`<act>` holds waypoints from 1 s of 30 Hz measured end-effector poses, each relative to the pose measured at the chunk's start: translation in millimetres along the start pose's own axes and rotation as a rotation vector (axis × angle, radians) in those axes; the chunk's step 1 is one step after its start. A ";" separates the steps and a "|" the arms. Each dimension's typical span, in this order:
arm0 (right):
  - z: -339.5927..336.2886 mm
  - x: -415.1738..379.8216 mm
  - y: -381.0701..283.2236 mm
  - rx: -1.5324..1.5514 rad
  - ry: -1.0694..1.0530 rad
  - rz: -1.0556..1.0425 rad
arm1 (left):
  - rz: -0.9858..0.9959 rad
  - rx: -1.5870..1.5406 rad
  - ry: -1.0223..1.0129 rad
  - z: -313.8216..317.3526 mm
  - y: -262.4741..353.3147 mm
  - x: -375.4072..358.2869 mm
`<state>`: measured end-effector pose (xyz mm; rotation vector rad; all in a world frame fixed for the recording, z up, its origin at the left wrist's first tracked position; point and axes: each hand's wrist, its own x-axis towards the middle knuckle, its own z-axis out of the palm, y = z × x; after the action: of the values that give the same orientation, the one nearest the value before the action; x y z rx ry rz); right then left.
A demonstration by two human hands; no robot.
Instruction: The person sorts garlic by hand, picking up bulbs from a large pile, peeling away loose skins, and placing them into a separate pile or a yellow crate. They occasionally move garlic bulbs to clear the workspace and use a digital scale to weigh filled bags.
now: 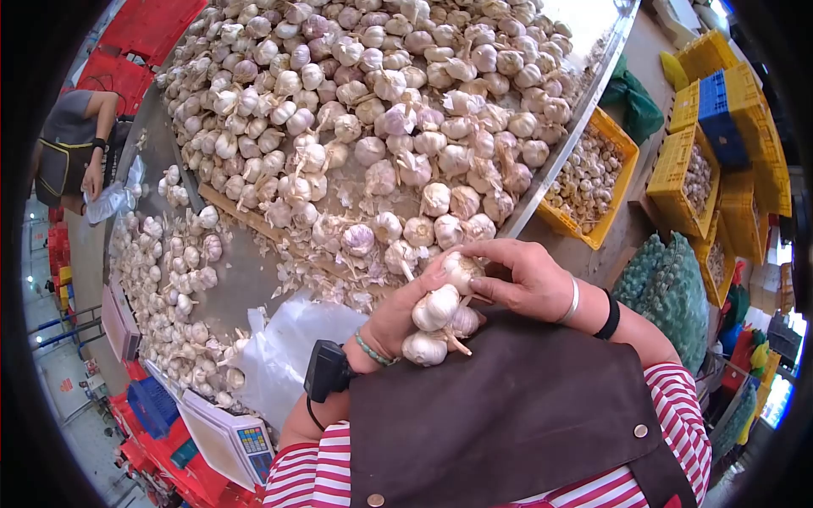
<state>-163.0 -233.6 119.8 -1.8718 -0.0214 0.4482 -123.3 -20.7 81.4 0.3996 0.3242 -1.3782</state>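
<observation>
Close to my apron, my left hand is closed around several garlic bulbs, which bunch together above the palm. A stem sticks out from the lowest bulb. My right hand has its thumb and index finger closed on the topmost garlic bulb, right beside the left fingers. Just beyond both hands, a large heap of garlic covers the metal table, with loose papery skins along its near side. The left palm is mostly hidden behind the bulbs.
A white plastic bag lies left of my left hand, near a weighing scale and a smaller garlic pile. Yellow crates and green net sacks stand right. Another person's hand is at far left.
</observation>
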 end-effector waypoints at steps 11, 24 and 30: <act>47.7 -32.6 17.7 0.368 0.014 0.042 | 0.002 0.476 0.006 -4.5 -6.4 -33.3; 55.5 -29.3 13.2 0.520 -0.113 0.225 | 0.028 0.269 0.034 -17.7 -23.1 -53.9; 63.5 -26.3 2.9 0.484 -0.124 0.060 | 0.065 0.194 -0.042 -34.5 -26.3 -61.5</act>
<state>-208.0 -183.0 107.5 -1.3710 0.0556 0.5556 -159.0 45.3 76.1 0.5364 0.1423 -1.3567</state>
